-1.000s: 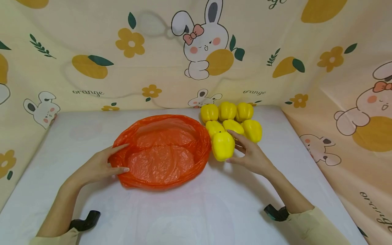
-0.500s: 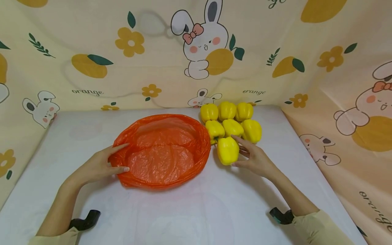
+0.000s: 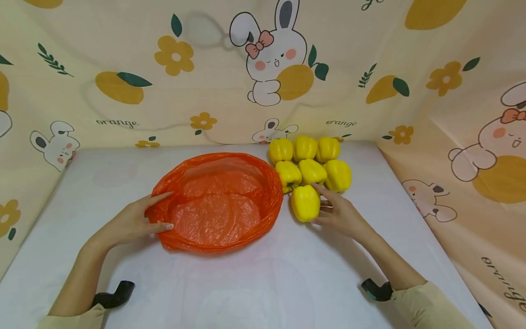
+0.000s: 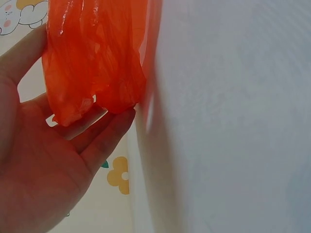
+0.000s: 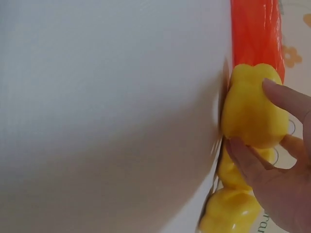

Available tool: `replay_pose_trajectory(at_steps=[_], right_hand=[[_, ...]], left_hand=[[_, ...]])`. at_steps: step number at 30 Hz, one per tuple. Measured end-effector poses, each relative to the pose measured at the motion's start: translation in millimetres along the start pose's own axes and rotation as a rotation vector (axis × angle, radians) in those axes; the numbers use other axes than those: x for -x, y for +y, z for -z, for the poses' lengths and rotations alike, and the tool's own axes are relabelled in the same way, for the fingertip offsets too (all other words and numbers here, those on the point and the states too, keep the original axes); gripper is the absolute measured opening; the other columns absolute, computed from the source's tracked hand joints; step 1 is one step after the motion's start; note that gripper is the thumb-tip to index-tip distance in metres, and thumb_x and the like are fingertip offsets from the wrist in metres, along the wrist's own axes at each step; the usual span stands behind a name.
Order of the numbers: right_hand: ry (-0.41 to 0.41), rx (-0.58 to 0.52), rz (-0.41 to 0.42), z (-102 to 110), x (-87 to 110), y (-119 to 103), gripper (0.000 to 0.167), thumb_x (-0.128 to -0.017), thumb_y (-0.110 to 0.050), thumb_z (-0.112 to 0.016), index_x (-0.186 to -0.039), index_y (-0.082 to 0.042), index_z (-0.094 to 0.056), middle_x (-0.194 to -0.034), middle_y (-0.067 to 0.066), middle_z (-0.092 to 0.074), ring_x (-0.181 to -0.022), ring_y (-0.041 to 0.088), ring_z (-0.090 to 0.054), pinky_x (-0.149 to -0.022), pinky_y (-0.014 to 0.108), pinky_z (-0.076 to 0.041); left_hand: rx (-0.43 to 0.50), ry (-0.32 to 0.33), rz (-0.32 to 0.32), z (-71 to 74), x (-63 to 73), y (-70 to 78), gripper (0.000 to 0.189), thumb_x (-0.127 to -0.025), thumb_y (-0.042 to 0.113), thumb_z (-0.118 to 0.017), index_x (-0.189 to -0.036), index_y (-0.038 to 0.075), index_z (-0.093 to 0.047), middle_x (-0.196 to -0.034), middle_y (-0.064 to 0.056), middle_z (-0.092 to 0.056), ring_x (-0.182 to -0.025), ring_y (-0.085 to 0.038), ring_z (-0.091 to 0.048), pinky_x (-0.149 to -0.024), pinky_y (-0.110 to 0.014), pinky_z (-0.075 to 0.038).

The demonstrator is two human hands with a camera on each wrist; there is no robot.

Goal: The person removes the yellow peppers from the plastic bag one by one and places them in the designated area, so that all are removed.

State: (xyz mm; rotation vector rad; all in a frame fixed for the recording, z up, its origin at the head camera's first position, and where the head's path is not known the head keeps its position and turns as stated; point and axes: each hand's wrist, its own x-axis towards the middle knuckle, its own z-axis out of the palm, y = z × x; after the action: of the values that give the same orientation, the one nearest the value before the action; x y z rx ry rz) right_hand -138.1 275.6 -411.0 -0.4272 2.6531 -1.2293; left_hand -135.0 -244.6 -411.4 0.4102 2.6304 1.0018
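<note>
An orange-red plastic bag (image 3: pixel 218 205) stands on the table with its mouth spread wide. My left hand (image 3: pixel 123 223) holds its left side, thumb and a finger over the rim and the other fingers against the outside, as the left wrist view shows. Right of the bag, my right hand (image 3: pixel 343 214) grips a yellow bell pepper (image 3: pixel 306 204) from its right side. The thumb (image 5: pixel 286 97) lies on one side of that pepper in the right wrist view, with fingertips at its end. Behind it, several more yellow bell peppers (image 3: pixel 305 149) sit close together, the nearest right against the bag.
A white-covered table (image 3: pixel 255 288) carries everything. Behind it and along the right rises a cream cloth (image 3: pixel 197 91) printed with rabbits and oranges. Black curved pieces (image 3: pixel 115 294) sit at both wrists.
My right hand has shifted the gripped bell pepper a little right and toward me, away from the bag, uncovering more of the peppers behind. The left hand and the bag have stayed still.
</note>
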Motion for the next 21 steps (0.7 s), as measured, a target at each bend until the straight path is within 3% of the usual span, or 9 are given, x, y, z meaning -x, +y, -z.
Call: replay_pose_trajectory(at_steps=[8, 13, 21], right_hand=[[-0.008, 0.015, 0.018, -1, 0.4, -3, 0.093, -0.082, -0.013, -0.083, -0.157, -0.012, -0.028, -0.159, 0.018, -0.031, -0.123, 0.043, -0.055, -0.101, 0.052, -0.048], [0.009, 0.045, 0.06, 5, 3.3, -5, 0.089, -0.085, -0.014, -0.081, -0.157, -0.011, -0.029, -0.151, 0.021, -0.041, -0.121, 0.042, -0.057, -0.099, 0.053, -0.048], [0.204, 0.065, 0.165, 27, 9.4, -1, 0.061, -0.089, -0.009, -0.075, -0.143, -0.001, -0.049, -0.139, 0.019, -0.055, -0.123, 0.038, -0.056, -0.099, 0.045, -0.048]], left_hand=[[0.034, 0.019, -0.015, 0.6, 4.0, 0.7, 0.086, -0.083, 0.044, -0.079, -0.153, 0.012, -0.039, -0.155, -0.028, -0.028, -0.134, -0.047, -0.034, -0.1, -0.064, -0.043], [0.043, 0.057, -0.033, 3.7, 5.5, -0.7, 0.085, -0.088, 0.041, -0.075, -0.157, 0.018, -0.031, -0.159, -0.025, -0.021, -0.14, -0.05, -0.027, -0.1, -0.071, -0.037], [-0.047, 0.141, -0.047, 13.0, 11.7, -4.3, 0.085, -0.091, 0.041, -0.071, -0.159, 0.02, -0.025, -0.163, -0.017, -0.019, -0.138, -0.05, -0.031, -0.097, -0.078, -0.031]])
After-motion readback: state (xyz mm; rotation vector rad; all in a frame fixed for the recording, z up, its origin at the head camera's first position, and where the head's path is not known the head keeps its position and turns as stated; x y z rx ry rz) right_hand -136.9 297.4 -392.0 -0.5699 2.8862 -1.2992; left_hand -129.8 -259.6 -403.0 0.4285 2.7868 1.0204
